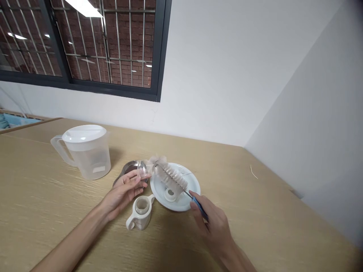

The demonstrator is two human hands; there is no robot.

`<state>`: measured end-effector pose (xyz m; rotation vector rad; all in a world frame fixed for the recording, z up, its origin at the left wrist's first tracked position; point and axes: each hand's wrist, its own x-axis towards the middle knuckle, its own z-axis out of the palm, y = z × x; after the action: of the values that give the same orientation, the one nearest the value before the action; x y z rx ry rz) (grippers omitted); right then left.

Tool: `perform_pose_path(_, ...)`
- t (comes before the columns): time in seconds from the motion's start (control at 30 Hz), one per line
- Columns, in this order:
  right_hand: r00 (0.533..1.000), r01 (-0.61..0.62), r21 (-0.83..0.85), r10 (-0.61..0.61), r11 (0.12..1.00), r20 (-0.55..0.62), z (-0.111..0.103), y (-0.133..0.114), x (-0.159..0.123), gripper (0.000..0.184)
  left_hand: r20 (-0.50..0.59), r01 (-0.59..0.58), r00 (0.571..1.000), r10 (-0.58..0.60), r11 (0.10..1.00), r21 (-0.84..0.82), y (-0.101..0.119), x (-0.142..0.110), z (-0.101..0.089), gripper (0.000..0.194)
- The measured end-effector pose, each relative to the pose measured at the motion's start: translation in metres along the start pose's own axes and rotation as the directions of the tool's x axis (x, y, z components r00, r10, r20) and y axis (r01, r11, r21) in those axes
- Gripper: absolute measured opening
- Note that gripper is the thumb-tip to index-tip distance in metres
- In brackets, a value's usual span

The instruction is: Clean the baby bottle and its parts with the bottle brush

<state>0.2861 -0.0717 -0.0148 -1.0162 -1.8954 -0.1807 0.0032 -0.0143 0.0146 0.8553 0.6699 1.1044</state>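
Observation:
My right hand point(212, 223) grips the blue handle of a bottle brush point(171, 176) with white bristles. The brush slants up to the left over a white plate point(194, 189). In my left hand point(124, 190) is a small clear glass cup point(142, 170), its opening facing the tufted brush tip. Whether the tip touches the glass I cannot tell. A white ring-shaped piece point(170, 195) lies on the plate below the bristles. Just under my left hand stands a white two-handled ceramic pot point(141, 216). Behind that hand, partly hidden, is a metal kidney-shaped tray point(124, 169).
A lidded translucent plastic pitcher point(92, 156) stands on the wooden table point(255, 226) at the left. A short pale strip point(253, 172) lies at the right. White walls and a barred window point(107, 45) rise behind the table.

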Motion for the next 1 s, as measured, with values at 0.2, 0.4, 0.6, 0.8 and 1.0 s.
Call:
perform_pose_path(0.2, 1.000, 0.002, 0.000, -0.002, 1.000, 0.006, -0.0008, -0.0014, 0.0005, 0.025, -0.020, -0.010, 1.000, 0.010, 1.000, -0.005, -0.0020, 0.0006, -0.0036, 0.041)
perform_pose_path(0.4, 1.000, 0.000, 0.005, 0.000, 1.000, 0.010, -0.0024, -0.0032, 0.0009, 0.025, -0.054, -0.021, 0.998, 0.021, 1.000, -0.002, -0.0027, 0.0019, -0.0043, 0.046)
perform_pose_path(0.6, 1.000, -0.007, 0.014, 0.006, 1.000, 0.009, -0.0038, -0.0048, 0.0029, 0.024, -0.071, -0.028, 0.997, 0.029, 1.000, 0.009, -0.0046, 0.0032, -0.0068, 0.043)
perform_pose_path(0.8, 1.000, 0.026, 0.005, -0.026, 1.000, 0.010, -0.0033, -0.0038, 0.0012, 0.026, -0.124, -0.029, 0.992, 0.036, 0.998, 0.057, -0.0050, 0.0050, -0.0083, 0.041)
perform_pose_path(1.0, 0.999, 0.030, 0.007, -0.030, 1.000, 0.030, -0.0035, -0.0030, -0.0002, 0.026, -0.135, -0.030, 0.990, 0.042, 0.996, 0.084, -0.0044, 0.0030, -0.0065, 0.042)
